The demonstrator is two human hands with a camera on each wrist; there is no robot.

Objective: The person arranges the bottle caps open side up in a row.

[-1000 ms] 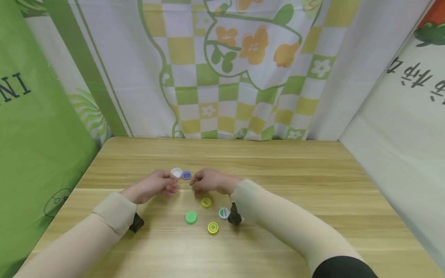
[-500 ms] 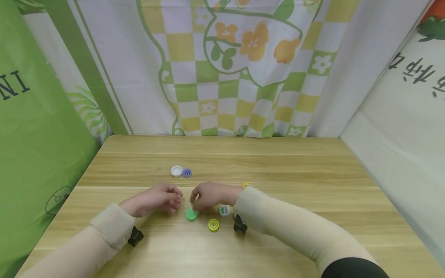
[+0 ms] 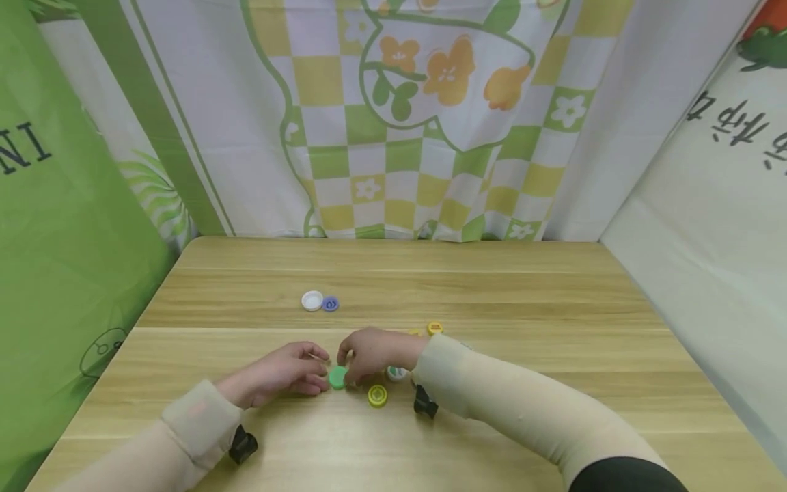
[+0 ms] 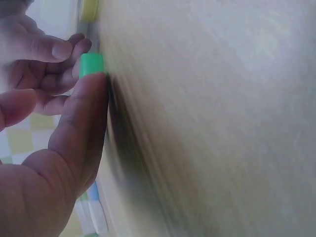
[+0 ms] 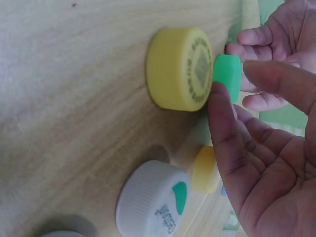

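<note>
A green bottle cap (image 3: 337,377) lies on the table between the two hands. My left hand (image 3: 295,372) is at its left side, fingers loosely extended; in the left wrist view a fingertip overlaps the cap's near edge. From the right comes my right hand (image 3: 369,352), thumb and fingers spread around the cap's right side. In the right wrist view one fingertip overlaps the green cap (image 5: 228,74), and whether it presses on it I cannot tell. Close by sit a yellow cap (image 3: 378,395) with a printed top and a white cap (image 3: 396,374) with a green mark, partly covered by the right hand.
Farther back, a white cap (image 3: 312,301) and a purple cap (image 3: 330,303) lie side by side. Beyond the right wrist is an orange-yellow cap (image 3: 435,329), with another yellow piece (image 3: 415,333) half hidden. A patterned curtain (image 3: 406,171) hangs behind the wooden table (image 3: 522,287).
Both hands have come back from near the white and purple caps toward the green cap. Over the last half second the left hand closed the distance to its left side.
</note>
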